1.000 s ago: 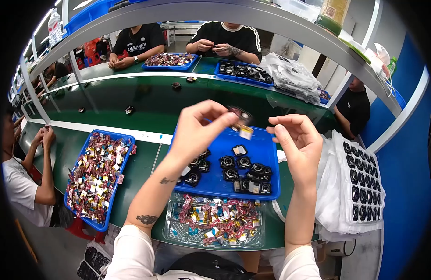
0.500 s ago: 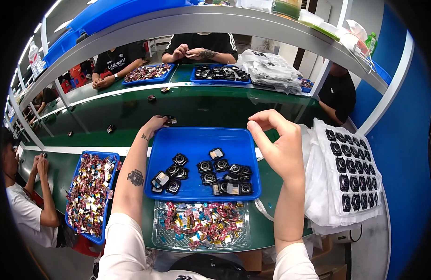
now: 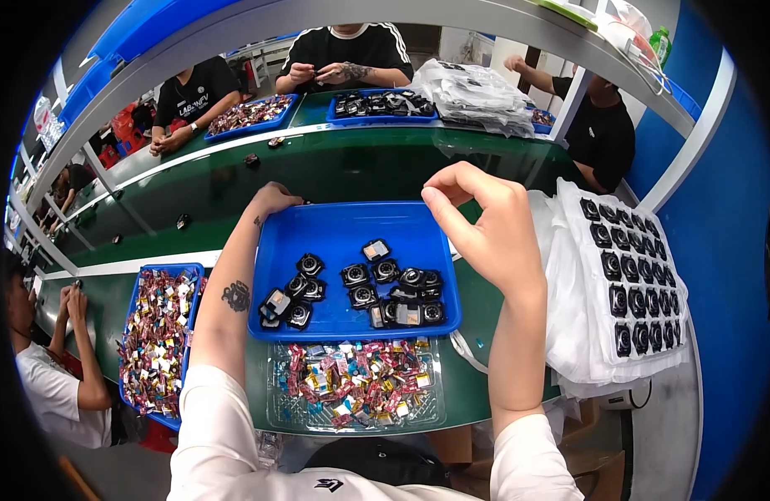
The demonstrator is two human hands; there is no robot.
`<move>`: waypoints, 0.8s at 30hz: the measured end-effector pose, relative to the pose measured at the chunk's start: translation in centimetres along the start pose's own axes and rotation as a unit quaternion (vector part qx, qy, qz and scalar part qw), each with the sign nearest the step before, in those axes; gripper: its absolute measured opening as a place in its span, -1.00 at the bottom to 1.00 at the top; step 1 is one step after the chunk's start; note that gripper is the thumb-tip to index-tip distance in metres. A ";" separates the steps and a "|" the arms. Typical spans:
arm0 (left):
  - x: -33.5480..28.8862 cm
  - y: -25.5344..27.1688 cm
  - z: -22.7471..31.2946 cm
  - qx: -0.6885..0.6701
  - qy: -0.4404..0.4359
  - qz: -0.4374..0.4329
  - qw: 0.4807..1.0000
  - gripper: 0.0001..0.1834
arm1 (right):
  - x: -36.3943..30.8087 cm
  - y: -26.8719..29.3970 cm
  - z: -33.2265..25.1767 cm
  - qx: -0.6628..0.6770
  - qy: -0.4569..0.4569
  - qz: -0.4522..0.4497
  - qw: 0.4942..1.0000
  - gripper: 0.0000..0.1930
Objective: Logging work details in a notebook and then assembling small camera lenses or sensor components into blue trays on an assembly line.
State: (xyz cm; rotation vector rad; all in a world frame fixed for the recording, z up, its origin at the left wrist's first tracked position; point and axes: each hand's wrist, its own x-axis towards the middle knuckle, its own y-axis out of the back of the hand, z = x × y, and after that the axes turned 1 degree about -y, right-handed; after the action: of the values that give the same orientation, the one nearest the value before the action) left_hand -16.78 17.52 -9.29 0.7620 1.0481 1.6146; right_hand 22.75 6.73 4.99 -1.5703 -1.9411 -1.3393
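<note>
A blue tray [image 3: 351, 242] lies in front of me with several black square modules [image 3: 363, 296], each with a round centre, and a few show pale labels. My left hand [image 3: 276, 198] reaches past its far left corner, fingers closed on a black square module [image 3: 307, 201] that is mostly hidden by the hand and rim. Over the far right corner hovers my right hand [image 3: 481, 217], its thumb and index finger pinched together; whatever they hold, if anything, does not show. A clear tray [image 3: 276, 409] of small pink, white and yellow parts sits nearest me.
Left is a blue bin [image 3: 199, 275] heaped with small parts. Right stands a stack of white foam trays [image 3: 568, 250] with black modules. Scattered modules [image 3: 183, 221] lie on the green belt [image 3: 335, 174] beyond. Co-workers sit across and at left; a shelf frame [image 3: 360, 17] crosses overhead.
My view has tilted, shifting the scene upward. The module at my left fingertips now shows less. My right hand keeps its pinch. A co-worker at far right has raised an arm.
</note>
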 end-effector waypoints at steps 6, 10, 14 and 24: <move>-3.2 -0.5 3.8 -0.043 -0.071 0.045 0.996 -0.55 | -0.3 -0.3 2.5 -0.088 -0.065 -0.106 0.988 -0.81; -5.2 -2.2 4.9 -0.018 -0.122 0.070 0.990 -0.60 | -0.3 -1.0 3.9 -0.207 -0.086 -0.165 0.960 -0.73; -5.9 -2.5 4.6 -0.042 -0.124 0.051 0.990 -0.67 | -0.5 -1.0 3.9 -0.161 -0.058 -0.174 0.970 -0.70; -15.9 1.0 10.0 -0.146 -0.327 0.182 0.916 -0.80 | -0.9 -1.4 3.0 -0.134 -0.021 -0.183 0.974 -0.70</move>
State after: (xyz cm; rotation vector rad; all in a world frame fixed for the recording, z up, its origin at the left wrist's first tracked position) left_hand -4.08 4.74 -3.86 1.2247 0.1828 1.5893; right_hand 22.76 8.65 2.14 -1.4024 -2.2340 -1.7927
